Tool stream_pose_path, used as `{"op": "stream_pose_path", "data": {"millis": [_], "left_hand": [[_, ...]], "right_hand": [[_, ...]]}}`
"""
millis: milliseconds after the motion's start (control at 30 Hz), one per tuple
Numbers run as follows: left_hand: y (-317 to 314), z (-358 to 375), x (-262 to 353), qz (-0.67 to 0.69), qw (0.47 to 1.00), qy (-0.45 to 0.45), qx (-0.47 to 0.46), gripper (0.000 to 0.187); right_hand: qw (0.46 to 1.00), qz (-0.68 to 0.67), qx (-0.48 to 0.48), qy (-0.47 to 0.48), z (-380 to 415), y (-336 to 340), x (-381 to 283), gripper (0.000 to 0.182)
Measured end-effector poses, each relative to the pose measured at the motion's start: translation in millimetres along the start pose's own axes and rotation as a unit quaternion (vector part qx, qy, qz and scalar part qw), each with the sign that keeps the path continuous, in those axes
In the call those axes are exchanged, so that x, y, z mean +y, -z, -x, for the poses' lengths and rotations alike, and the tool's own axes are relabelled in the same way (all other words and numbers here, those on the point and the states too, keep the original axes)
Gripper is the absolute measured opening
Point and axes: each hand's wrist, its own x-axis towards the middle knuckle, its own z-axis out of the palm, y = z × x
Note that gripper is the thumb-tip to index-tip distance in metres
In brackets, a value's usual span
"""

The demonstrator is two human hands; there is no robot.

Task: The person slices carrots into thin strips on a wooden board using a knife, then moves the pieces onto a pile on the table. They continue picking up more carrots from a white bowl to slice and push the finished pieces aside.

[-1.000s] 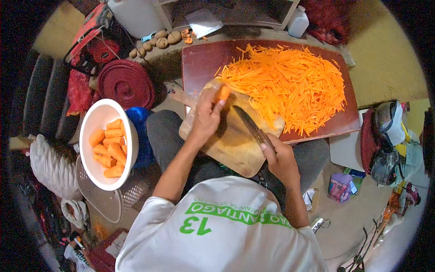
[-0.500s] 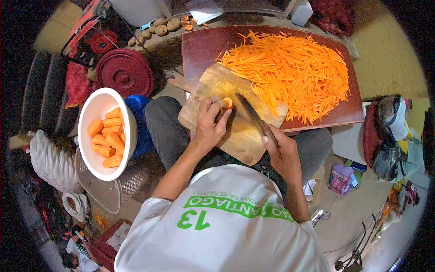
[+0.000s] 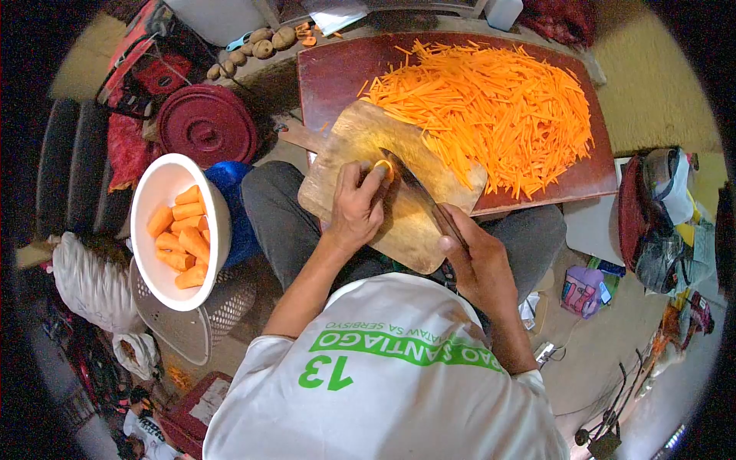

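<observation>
Bowl (image 3: pixel 165 192) left of cutting board (image 3: pixel 360 142), carrot strips (image 3: pixel 498 107) behind

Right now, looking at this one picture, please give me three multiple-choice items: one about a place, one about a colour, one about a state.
1. Where does the carrot piece lie?
A. in the white bowl
B. on the wooden cutting board
C. on the dark red lid

2. What colour is the bowl with the carrot chunks?
A. white
B. blue
C. green

3. What is the right hand doing?
A. resting open on the table
B. gripping the knife handle
C. lifting the bowl

Answers:
1 B: the left hand pins the piece on the wooden cutting board, beside the knife.
2 A: its rim and inside are white, next to a blue thing.
3 B: the fingers close around the handle, and the blade points toward the piece.
</observation>
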Motion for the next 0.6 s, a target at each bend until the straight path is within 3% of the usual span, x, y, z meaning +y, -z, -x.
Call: {"op": "stream_pose_path", "data": {"millis": [167,600], "left_hand": [[-2,1,-3,-0.01,1.0,-0.008,-0.01,0.055],[-1,1,-3,-0.009,1.0,-0.014,-0.006,0.056]], "right_hand": [[0.999,0.002,0.003,0.036,0,-1,5,0.049],[0.995,0.035,-0.077,-0.053,-32,-14,5,0.039]]}}
